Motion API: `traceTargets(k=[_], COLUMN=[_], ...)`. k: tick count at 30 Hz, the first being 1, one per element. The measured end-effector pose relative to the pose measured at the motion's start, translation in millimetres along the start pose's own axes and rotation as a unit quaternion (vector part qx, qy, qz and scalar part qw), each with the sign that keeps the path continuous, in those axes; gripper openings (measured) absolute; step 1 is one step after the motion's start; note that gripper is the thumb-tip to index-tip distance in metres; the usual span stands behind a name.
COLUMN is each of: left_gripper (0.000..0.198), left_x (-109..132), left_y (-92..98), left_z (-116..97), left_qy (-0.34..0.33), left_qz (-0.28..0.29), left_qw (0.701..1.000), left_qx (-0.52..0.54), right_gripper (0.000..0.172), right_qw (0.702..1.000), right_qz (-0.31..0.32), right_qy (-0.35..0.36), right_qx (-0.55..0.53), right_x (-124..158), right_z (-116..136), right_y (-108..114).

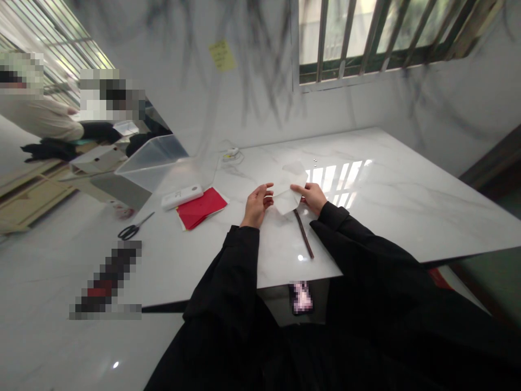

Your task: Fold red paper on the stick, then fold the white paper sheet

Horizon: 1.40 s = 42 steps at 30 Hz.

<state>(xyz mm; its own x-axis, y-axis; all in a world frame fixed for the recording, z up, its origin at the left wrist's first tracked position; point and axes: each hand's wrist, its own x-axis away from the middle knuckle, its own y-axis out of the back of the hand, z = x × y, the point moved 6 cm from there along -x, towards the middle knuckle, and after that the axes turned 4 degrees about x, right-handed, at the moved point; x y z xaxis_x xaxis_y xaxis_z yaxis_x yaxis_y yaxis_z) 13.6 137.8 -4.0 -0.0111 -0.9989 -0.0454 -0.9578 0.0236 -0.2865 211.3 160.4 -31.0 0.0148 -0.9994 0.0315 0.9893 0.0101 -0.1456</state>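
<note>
The right hand [314,199] is pinching a white sheet [287,202] over the table [407,195]; the left hand [256,205] is hovering near its edge, fingers curving loosely apart. A dark stick [304,234] is lying nearby. Leftward, a clear bin [152,157] is standing, its contents proving unclear.

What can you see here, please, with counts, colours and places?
Table: one, white, middle
Paper: count unclear, white, centre
Stick: one, brown, nearside of paper
Scissors: one pair, dark, left
Sheets: some, red, right of scissors
Case: one, white, by sheets
Bin: one, clear, behind case
Small item: one, white, far table edge
Cabinet: one, cream, far left
People: two, one in beige, far left
Note: one, yellow, on wall
Windows: two, grey bars, top corners
Pixelated items: two, dark and pinkish, lower left and centre
Left hand: one, black-sleeved, beside paper
Right hand: one, black-sleeved, pinching paper
</note>
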Motion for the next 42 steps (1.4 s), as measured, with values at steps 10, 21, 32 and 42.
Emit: traceTargets(k=[10,21,32,42], left_gripper=[0.085,0.045,0.045,0.041], left_x=[8,14,22,25], left_y=[-11.8,-22.2,-32.1,-36.4], left_z=[-7,-8,-11,-14], left_qy=[-0.062,-0.078,-0.081,-0.091], left_qz=[0.108,0.127,0.145,0.158], left_qw=[0.985,0.975,0.960,0.957], left_qx=[-0.118,-0.166,-0.226,-0.225], right_gripper=[0.047,0.038,0.037,0.041], right_qw=[0.997,0.998,0.994,0.995], right_qz=[-0.072,-0.043,-0.022,-0.017], right_qy=[-0.015,0.005,0.030,0.037], right_qx=[-0.028,0.037,0.102,0.086], right_x=[1,-1,-2,-7], right_z=[2,0,1,-4], right_y=[10,7,6,7])
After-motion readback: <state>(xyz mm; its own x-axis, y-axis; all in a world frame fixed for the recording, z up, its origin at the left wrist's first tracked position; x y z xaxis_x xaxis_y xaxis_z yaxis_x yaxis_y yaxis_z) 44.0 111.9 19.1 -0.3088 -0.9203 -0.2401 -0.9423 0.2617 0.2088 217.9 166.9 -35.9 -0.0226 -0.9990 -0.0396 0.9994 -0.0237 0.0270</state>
